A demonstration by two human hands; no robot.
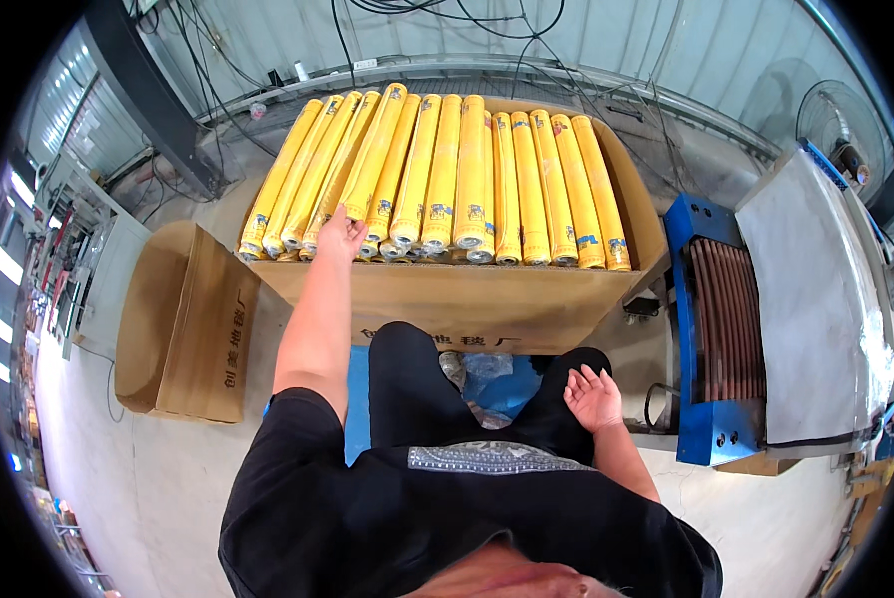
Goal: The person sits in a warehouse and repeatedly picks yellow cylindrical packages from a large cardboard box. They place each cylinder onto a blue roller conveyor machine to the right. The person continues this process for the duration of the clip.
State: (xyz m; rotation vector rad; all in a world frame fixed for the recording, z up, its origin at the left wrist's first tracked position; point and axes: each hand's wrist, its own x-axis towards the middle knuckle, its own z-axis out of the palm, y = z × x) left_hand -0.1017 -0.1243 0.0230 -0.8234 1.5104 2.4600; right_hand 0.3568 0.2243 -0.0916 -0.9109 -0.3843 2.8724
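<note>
A large cardboard box stands in front of me, packed with long yellow-wrapped rolls lying side by side, their near ends toward me. My left hand reaches to the left half of the box. Its fingers close on the near end of one yellow-wrapped roll, which lies on top of its neighbours. Part of the grip is hidden behind the hand. Over my right knee, my right hand is held palm up with nothing in it, its fingers loosely apart and slightly curled.
An open cardboard box stands on the floor at left. To the right is a machine with a blue frame, brown rollers and a pale top sheet. A fan stands behind it. Cables hang along the back wall.
</note>
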